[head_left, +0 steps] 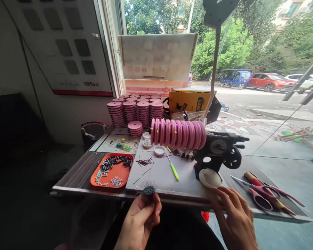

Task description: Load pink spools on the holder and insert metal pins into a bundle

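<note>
My left hand (140,219) pinches a small dark ball bristling with fine pins or hooks (149,189) at the table's front edge. My right hand (234,217) hovers at the front right with fingers curled and close together, just below the white knob (210,177) of a black winding machine (217,152). Whether those fingers hold anything fine is unclear. A row of pink spools (177,133) sits on the machine's spindle. A green-handled tool (173,169) lies on the white mat (161,175).
An orange tray (111,171) of small dark and pale tubes sits at the left. Stacks of pink spools (135,111) stand at the back beside a yellow box (188,100). Red scissors (262,194) lie at the right. Small white cups (159,149) sit mid-table.
</note>
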A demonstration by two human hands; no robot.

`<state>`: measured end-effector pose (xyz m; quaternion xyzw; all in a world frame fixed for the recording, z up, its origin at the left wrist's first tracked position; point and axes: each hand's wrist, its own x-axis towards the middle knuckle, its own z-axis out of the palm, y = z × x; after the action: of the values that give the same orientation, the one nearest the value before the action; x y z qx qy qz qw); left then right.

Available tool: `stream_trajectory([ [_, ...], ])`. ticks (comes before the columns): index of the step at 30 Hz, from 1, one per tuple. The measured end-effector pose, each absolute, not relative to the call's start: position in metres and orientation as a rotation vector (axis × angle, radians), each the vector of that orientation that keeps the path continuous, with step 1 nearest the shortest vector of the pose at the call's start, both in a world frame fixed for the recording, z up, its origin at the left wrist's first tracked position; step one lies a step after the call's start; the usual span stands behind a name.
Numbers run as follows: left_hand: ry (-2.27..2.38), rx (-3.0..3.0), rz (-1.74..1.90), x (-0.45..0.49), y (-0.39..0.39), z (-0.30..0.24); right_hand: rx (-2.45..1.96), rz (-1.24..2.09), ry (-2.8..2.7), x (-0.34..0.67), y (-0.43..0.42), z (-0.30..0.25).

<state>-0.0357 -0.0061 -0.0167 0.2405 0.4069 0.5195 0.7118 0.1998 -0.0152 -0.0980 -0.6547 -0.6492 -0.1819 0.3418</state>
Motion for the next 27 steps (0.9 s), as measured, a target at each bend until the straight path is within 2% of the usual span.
stream_trajectory([
  [6,1.010,0.826,1.219,-0.049,0.001,-0.010,-1.634,-0.397,-1.636,0.193,-0.028,-0.085],
  [12,1.081,1.144,1.190,-0.039,0.020,-0.003,-1.304,-0.158,-1.700,0.162,0.001,-0.024],
  [17,1.072,1.124,1.229,-0.030,0.019,0.004,-1.364,0.649,-1.506,0.132,0.048,0.000],
  [19,1.068,1.134,1.228,-0.028,0.019,0.005,-1.300,0.764,-1.436,0.123,0.053,-0.003],
  [23,1.046,1.203,1.206,-0.023,0.024,0.006,-1.282,0.563,-1.498,0.116,0.024,-0.021],
  [27,0.998,1.194,1.068,-0.019,0.023,-0.003,-1.062,0.326,-1.935,0.112,-0.018,-0.054],
])
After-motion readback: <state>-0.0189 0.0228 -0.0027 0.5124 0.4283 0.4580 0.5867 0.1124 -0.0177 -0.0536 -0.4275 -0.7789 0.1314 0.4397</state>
